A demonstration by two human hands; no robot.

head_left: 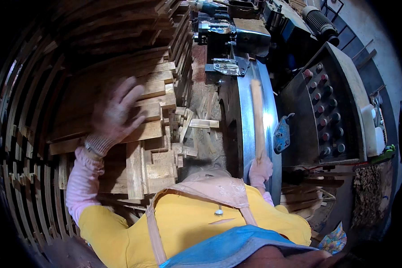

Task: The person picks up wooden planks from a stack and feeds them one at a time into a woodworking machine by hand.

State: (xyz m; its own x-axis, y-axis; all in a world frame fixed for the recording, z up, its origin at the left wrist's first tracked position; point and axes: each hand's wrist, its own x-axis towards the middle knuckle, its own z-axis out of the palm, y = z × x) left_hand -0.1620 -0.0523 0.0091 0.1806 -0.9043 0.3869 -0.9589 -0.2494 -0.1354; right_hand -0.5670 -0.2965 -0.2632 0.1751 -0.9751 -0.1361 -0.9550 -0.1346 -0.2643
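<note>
My left hand (118, 111), in a pale glove and somewhat blurred, is held over the stacked wooden boards (149, 111) on the left. Its fingers are spread, with nothing in them; whether it touches the boards I cannot tell. On the right, my gloved right hand (260, 170) is closed around the near end of a long, narrow wooden strip (258, 120). That strip lies lengthwise on the shiny metal machine table (249, 147), its far end toward a metal bracket (230, 67).
A control panel (326, 107) with several round buttons stands right of the machine table, beside a blue metal fitting (281, 135). Wood offcuts (204, 123) lie between the stack and the machine. Slatted timber (35, 187) lines the left. A motor (319, 23) sits at the far right.
</note>
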